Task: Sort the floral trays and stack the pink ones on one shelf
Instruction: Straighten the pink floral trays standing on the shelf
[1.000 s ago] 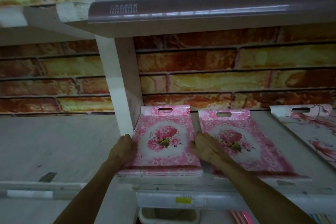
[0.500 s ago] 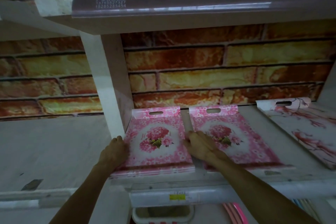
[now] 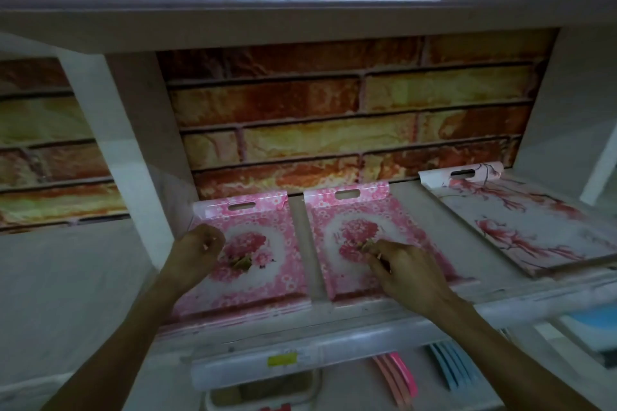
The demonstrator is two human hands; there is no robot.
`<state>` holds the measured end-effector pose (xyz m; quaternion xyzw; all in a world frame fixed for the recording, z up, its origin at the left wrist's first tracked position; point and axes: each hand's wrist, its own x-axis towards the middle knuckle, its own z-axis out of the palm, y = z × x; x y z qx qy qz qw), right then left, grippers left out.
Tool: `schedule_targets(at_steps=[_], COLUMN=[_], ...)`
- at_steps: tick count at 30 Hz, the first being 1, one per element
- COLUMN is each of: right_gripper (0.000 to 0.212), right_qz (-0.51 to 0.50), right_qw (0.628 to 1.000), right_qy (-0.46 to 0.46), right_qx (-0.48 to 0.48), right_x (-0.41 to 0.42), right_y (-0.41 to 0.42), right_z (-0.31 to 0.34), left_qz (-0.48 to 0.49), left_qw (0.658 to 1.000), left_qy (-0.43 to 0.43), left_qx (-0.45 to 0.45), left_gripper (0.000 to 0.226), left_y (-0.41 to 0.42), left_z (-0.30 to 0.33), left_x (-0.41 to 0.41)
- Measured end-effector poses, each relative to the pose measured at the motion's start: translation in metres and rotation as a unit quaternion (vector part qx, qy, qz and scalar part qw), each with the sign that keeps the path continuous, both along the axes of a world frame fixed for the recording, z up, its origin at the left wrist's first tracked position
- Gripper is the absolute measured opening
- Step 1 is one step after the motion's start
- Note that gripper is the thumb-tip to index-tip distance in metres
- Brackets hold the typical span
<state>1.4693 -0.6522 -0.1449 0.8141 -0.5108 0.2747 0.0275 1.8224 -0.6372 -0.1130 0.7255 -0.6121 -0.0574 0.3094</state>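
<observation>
Now, left hand: your left hand (image 3: 197,252) hovered over the left edge of the left pink tray, fingers loosely curled, with nothing in its grasp.
Right hand: your right hand (image 3: 402,265) lay over the middle of the right pink tray, fingers bent downward toward its surface; you could not tell from this view whether the fingertips touched it, and it gripped nothing.
Left pink tray: the left pink tray (image 3: 260,253) sat flat on the shelf (image 3: 367,310), close against the white upright (image 3: 133,157), its handle slot at the back.
Right pink tray: the right pink tray (image 3: 397,220) lay just beside the first, a narrow strip of shelf between them, handle slot also at the back.
White floral tray: the white floral tray (image 3: 521,220) rested on the same shelf farther right, turned at a slant, apart from the pink pair.
Back wall: the brick-pattern wall (image 3: 350,117) ran behind the trays.
Below the shelf: pink strips (image 3: 397,377) and blue strips (image 3: 450,367) showed under the shelf's front edge.
</observation>
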Motion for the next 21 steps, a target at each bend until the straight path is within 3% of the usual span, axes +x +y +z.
schedule_targets(at_steps=[4, 6, 11, 14, 15, 17, 21], right_gripper=[0.013, 0.019, 0.024, 0.025, 0.025, 0.027, 0.028], right_qz=[-0.005, -0.001, 0.012, 0.024, 0.027, 0.033, 0.049], right_qw=[1.0, 1.0, 1.0, 1.0, 0.999, 0.999, 0.998], right_qy=[-0.009, 0.002, -0.005, -0.01, -0.01, -0.012, -0.021], right_qx=[-0.016, -0.004, 0.007, 0.015, 0.02, 0.028, 0.025], right_x=[-0.022, -0.031, -0.043, -0.049, -0.05, -0.054, -0.06], right_y=[-0.003, -0.007, -0.026, -0.035, -0.037, -0.041, -0.047], right_z=[-0.004, -0.003, -0.001, -0.002, -0.002, -0.003, -0.007], left_qz=[-0.027, -0.051, -0.057, -0.015, 0.002, 0.02, 0.055], left_qw=[0.973, 0.964, 0.973, 0.99, 0.989, 0.987, 0.985], left_qy=[0.231, 0.258, 0.213, 0.042, 0.021, 0.024, 0.055], left_qx=[0.012, 0.031, 0.069, 0.132, 0.145, 0.159, 0.156], left_gripper=[0.013, 0.013, 0.014, 0.036, 0.047, 0.056, 0.051], left_y=[-0.016, -0.032, -0.077, -0.103, -0.108, -0.117, -0.131], left_z=[0.009, 0.009, -0.001, -0.009, -0.011, -0.016, -0.025], left_x=[-0.048, -0.072, -0.132, -0.152, -0.156, -0.162, -0.174])
